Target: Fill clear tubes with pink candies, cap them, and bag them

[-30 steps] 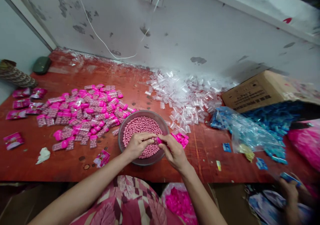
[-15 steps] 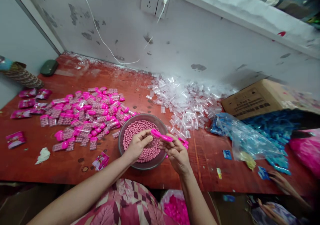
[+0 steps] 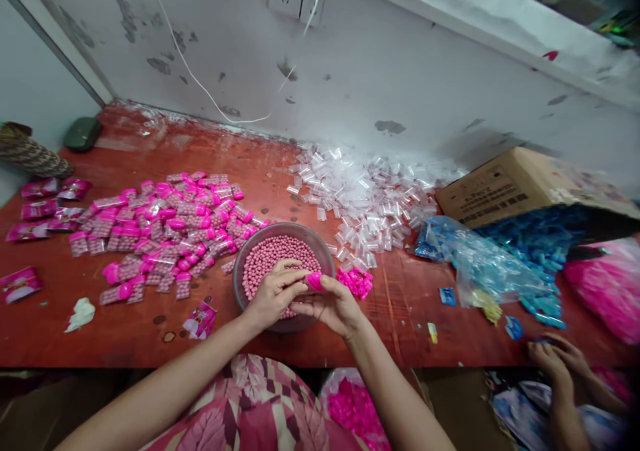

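My left hand (image 3: 273,295) and my right hand (image 3: 334,307) meet over the front right of a grey bowl (image 3: 328,251) of pink beads (image 3: 270,254). Between them is a bright pink cap (image 3: 314,280), pinched by the left fingertips and pressed at its right end by my right thumb. Whatever sits under the cap is hidden by the fingers. Several loose pink caps (image 3: 356,282) lie just right of the bowl. Left of it is a heap of clear bottles (image 3: 165,231), filled with beads and topped with pink caps.
Empty clear bottles (image 3: 367,197) are piled near the wall. Farther right are a cardboard box (image 3: 490,191), blue pieces (image 3: 545,251) and a plastic bag (image 3: 495,271). Another person's hands (image 3: 557,357) are at the right table edge. Pink packets (image 3: 37,209) lie far left.
Two pink lobes spread side by side between my hands are now one compact cap. My hands have drawn closer and lower. The other person's hands have come together.
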`<act>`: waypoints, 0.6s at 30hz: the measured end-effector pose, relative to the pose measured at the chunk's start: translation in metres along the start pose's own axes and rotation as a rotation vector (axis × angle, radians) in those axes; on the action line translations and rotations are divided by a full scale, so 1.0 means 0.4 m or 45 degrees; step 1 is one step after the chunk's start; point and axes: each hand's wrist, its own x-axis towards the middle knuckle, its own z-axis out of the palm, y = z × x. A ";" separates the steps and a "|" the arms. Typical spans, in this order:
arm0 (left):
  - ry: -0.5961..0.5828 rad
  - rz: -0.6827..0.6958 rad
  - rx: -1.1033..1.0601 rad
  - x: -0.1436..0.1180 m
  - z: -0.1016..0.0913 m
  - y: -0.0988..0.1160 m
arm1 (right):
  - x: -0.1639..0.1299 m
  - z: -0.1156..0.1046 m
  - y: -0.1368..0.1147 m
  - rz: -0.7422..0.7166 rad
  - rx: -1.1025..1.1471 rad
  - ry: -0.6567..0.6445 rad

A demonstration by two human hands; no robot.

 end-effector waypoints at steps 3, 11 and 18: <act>0.025 0.012 -0.004 -0.001 0.001 -0.004 | 0.023 0.001 0.025 -0.111 0.121 0.117; 0.118 -0.187 -0.012 0.012 -0.044 -0.048 | 0.084 -0.007 0.059 -0.011 -0.021 0.044; 1.123 -0.240 0.109 0.089 -0.295 -0.053 | 0.286 -0.202 -0.114 -0.483 -1.471 0.693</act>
